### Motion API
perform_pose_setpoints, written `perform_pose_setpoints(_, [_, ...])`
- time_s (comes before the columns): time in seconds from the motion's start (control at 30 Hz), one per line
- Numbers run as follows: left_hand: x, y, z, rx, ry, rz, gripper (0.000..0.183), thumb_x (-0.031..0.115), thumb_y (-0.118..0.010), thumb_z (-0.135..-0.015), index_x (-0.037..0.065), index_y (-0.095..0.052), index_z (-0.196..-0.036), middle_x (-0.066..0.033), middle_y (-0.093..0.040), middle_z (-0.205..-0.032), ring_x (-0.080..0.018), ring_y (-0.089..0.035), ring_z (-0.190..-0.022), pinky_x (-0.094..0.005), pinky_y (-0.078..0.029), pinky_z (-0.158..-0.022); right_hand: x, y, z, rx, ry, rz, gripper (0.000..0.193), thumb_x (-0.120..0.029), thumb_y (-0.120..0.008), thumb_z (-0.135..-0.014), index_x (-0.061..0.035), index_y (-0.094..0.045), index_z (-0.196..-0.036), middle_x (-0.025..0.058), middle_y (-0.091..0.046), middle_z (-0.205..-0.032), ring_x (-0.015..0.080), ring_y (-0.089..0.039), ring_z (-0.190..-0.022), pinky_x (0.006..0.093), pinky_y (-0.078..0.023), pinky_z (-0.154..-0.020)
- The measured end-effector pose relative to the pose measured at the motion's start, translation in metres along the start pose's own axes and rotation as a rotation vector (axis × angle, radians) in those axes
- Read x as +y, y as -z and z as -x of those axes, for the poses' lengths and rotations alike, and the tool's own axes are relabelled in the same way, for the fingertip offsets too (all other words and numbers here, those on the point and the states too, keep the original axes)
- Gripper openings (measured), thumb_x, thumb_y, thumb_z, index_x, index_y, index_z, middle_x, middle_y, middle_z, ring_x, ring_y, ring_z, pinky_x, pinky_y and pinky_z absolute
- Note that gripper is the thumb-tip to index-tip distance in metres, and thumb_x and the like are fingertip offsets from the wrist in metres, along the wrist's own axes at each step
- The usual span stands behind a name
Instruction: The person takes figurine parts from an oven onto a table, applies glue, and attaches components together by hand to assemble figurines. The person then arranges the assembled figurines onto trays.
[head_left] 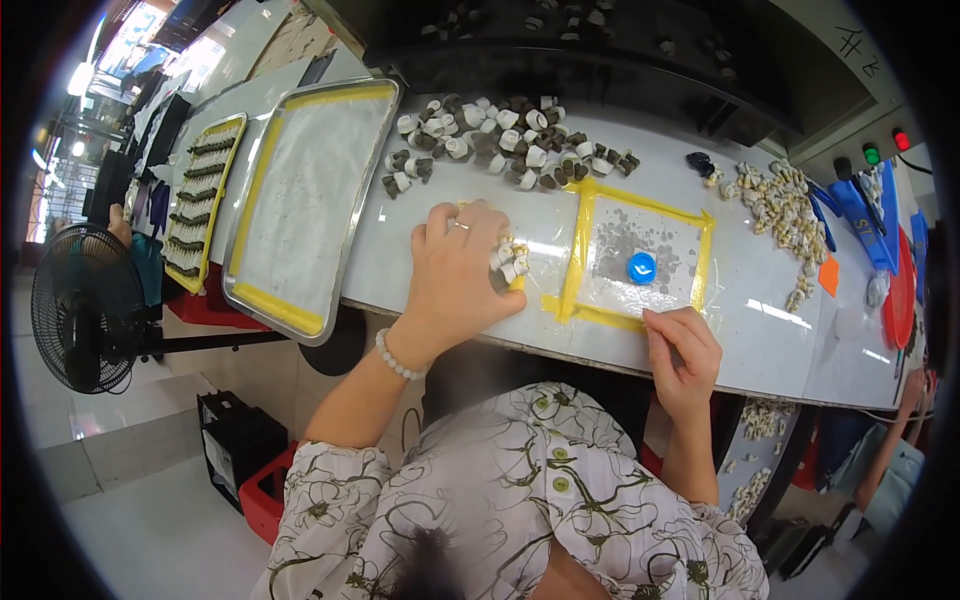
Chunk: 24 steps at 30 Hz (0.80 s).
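My left hand (455, 270) is curled on the white tabletop, with small white-and-gold pieces (511, 262) gathered between its thumb and fingers. A bit of yellow shows by the thumb tip. My right hand (686, 358) is closed in a pinch at the near edge of a square marked out with yellow tape (575, 255). Whatever its fingertips hold, if anything, is too small to make out. Inside the square, a round blue cap-like piece (641, 267) sits among scattered dark grey round spots.
White-and-dark-brown small parts (510, 135) lie heaped along the back. More white-and-gold pieces (780, 205) are piled at the right, near blue bins (868, 225). A metal-rimmed tray (310, 200) and a yellow tray with rows of parts (205, 200) stand left, beside a black fan (88, 305).
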<state>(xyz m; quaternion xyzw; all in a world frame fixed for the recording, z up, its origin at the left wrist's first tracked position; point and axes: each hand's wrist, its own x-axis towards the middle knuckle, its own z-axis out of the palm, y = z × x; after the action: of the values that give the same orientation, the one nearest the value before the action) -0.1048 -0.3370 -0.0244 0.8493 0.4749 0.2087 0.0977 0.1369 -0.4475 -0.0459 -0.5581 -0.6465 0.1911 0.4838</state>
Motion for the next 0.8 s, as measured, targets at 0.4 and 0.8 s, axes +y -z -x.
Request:
perform_pose_setpoints(0.4, [-0.009,-0.005,0.003,0.018,0.071,0.116,0.069,0.019,-0.080,-0.054,-0.002,-0.046,-0.110,-0.0294,-0.038,-0.123,-0.0435,-0.043,-0.114,-0.0427,-0.041,-0.096,0.001,0.000,-0.001,0.001,-0.004,-0.007,0.023,0.011,-0.061,-0.073,0.0031,-0.067,-0.094,0.0119,-0.062,-0.077,0.0233,-0.058,-0.069,0.0294,-0.046,-0.062])
perform_pose_setpoints(0.8, [-0.007,-0.005,0.001,0.006,0.078,0.117,0.066,0.020,-0.079,-0.053,-0.004,-0.048,-0.107,-0.0294,-0.037,-0.126,-0.0438,-0.041,-0.116,-0.0428,-0.040,-0.097,0.002,-0.001,0.001,0.009,0.002,-0.002,0.024,0.011,-0.061,-0.072,0.0031,-0.067,-0.093,0.0120,-0.061,-0.077,0.0234,-0.057,-0.069,0.0295,-0.046,-0.062])
